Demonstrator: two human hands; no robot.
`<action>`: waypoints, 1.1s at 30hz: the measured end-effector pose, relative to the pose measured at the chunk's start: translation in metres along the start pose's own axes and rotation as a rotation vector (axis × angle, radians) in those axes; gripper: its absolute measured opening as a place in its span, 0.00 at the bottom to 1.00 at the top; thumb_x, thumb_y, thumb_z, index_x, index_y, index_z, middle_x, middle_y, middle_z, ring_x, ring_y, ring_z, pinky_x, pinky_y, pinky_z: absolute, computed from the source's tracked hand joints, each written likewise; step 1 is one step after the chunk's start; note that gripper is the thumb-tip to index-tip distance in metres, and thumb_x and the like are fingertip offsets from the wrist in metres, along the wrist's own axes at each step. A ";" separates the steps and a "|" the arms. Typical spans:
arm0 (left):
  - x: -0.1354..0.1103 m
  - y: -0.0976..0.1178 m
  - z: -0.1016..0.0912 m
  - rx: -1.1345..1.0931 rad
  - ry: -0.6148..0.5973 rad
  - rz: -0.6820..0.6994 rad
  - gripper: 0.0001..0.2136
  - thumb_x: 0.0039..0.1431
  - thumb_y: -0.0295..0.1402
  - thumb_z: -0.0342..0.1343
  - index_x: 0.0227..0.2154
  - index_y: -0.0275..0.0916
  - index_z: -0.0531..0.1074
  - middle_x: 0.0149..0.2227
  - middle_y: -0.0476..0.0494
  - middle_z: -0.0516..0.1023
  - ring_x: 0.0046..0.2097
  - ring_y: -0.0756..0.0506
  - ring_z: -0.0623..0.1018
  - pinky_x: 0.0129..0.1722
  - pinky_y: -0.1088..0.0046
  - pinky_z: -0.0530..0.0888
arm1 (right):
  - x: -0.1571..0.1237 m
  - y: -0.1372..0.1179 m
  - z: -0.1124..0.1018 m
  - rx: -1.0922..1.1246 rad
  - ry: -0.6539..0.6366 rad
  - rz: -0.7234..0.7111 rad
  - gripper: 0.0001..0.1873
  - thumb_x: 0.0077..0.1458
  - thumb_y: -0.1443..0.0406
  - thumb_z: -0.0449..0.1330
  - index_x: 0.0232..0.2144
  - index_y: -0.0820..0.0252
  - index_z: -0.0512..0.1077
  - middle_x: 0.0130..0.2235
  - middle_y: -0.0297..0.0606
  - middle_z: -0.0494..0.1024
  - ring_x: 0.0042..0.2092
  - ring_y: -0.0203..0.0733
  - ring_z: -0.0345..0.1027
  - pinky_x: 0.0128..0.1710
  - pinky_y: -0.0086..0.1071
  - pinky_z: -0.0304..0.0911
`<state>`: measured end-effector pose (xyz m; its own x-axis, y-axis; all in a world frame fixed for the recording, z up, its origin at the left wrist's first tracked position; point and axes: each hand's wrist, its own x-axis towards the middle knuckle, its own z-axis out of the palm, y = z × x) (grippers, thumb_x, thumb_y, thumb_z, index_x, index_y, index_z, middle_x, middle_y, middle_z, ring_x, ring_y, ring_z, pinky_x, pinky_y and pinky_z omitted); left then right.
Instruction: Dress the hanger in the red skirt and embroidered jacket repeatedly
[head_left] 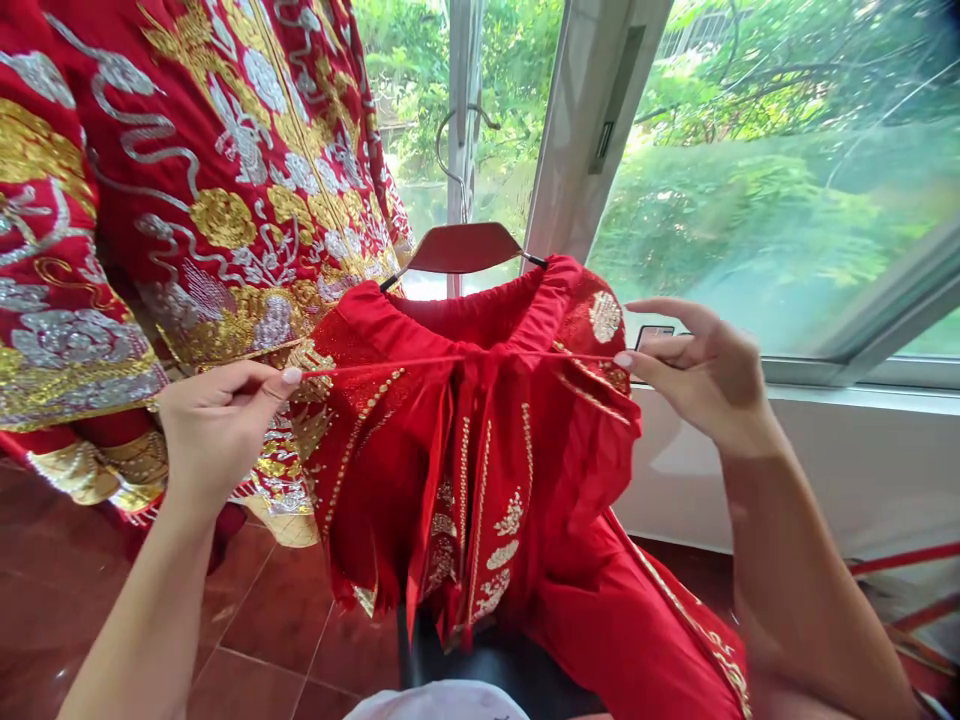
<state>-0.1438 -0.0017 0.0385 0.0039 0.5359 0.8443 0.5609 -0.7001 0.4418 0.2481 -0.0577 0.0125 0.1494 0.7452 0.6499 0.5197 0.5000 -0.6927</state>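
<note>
A red skirt (382,450) with gold embroidery and a gathered waistband hangs in front of me from a hanger (469,248). From the middle of its waistband a thin red drawstring (375,364) runs out to both sides, stretched nearly straight. My left hand (221,425) pinches one end between thumb and fingers, left of the skirt. On the right, my right hand (701,375) pinches the other end between thumb and index finger, beside the skirt's edge. The lower part of the skirt spreads toward the bottom right.
Red garments with dense gold and silver embroidery (247,150) hang at the left. Behind the hanger stands a window (577,130) with a sill (862,395). Below are a dark seat (442,655), a red tiled floor (262,650) and red bars (907,558) at the right.
</note>
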 end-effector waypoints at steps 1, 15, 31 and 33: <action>0.001 -0.009 -0.001 0.017 0.012 -0.024 0.10 0.51 0.37 0.62 0.19 0.40 0.73 0.14 0.56 0.57 0.18 0.55 0.54 0.17 0.73 0.48 | 0.004 0.006 0.000 0.000 0.010 0.008 0.24 0.51 0.58 0.64 0.50 0.53 0.67 0.17 0.26 0.61 0.20 0.33 0.47 0.19 0.31 0.44; -0.010 0.001 0.091 0.405 0.160 0.313 0.12 0.54 0.42 0.57 0.38 0.42 0.75 0.43 0.39 0.75 0.47 0.37 0.70 0.49 0.56 0.58 | 0.016 -0.016 0.086 -0.629 -0.097 -0.492 0.28 0.57 0.62 0.55 0.59 0.63 0.62 0.45 0.45 0.77 0.46 0.48 0.68 0.46 0.41 0.65; 0.017 -0.053 0.113 0.417 -0.495 0.772 0.13 0.62 0.44 0.49 0.35 0.41 0.73 0.37 0.41 0.78 0.39 0.43 0.73 0.46 0.61 0.63 | 0.024 -0.032 0.121 -0.304 -0.253 -0.277 0.23 0.53 0.74 0.45 0.50 0.64 0.68 0.37 0.41 0.75 0.35 0.39 0.68 0.39 0.34 0.63; 0.018 -0.049 0.113 0.391 -0.585 0.753 0.13 0.66 0.37 0.44 0.32 0.40 0.72 0.34 0.41 0.78 0.36 0.44 0.73 0.43 0.63 0.64 | 0.026 -0.030 0.126 -0.234 -0.204 -0.163 0.22 0.50 0.74 0.46 0.45 0.65 0.70 0.31 0.37 0.72 0.31 0.37 0.65 0.35 0.32 0.61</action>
<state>-0.0776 0.0958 -0.0026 0.8096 0.2411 0.5352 0.4761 -0.8031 -0.3583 0.1302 0.0024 0.0112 -0.1100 0.7485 0.6539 0.7053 0.5224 -0.4793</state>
